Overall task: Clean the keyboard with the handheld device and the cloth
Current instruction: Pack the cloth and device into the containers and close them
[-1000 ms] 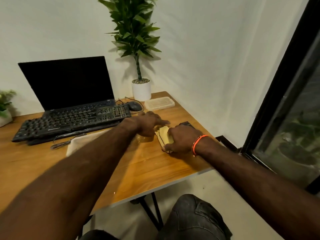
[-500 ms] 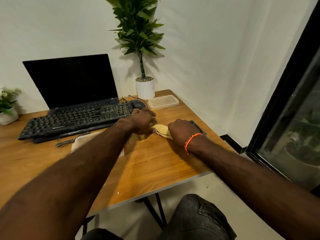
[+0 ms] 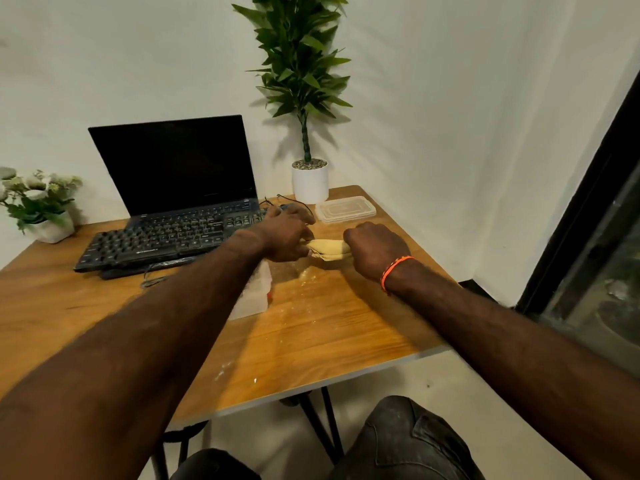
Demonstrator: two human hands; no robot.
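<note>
White walls stand behind the brown wooden table (image 3: pixel 329 334). Both arms reach straight out. The left hand (image 3: pixel 285 237) and right hand (image 3: pixel 375 249) each grip one end of the folded yellow cloth (image 3: pixel 327 249), just beside the black keyboard (image 3: pixel 166 240).

My desk (image 3: pixel 329 341) fills the middle of the frame. On it, left of centre, the keyboard (image 3: pixel 166 242) lies in front of the laptop (image 3: pixel 176 164), resting partly on the laptop's base. At the far left edge sits a small flower pot (image 3: pixel 52 228). At the upper centre a tall potted plant (image 3: pixel 309 183) stands in the desk's back corner, with a flat lidded container (image 3: pixel 345 209) just right of it. My left hand (image 3: pixel 285 235) and right hand (image 3: pixel 375 249) meet at centre, each holding an end of the cloth (image 3: pixel 329 249) between them, right of the keyboard.
</note>
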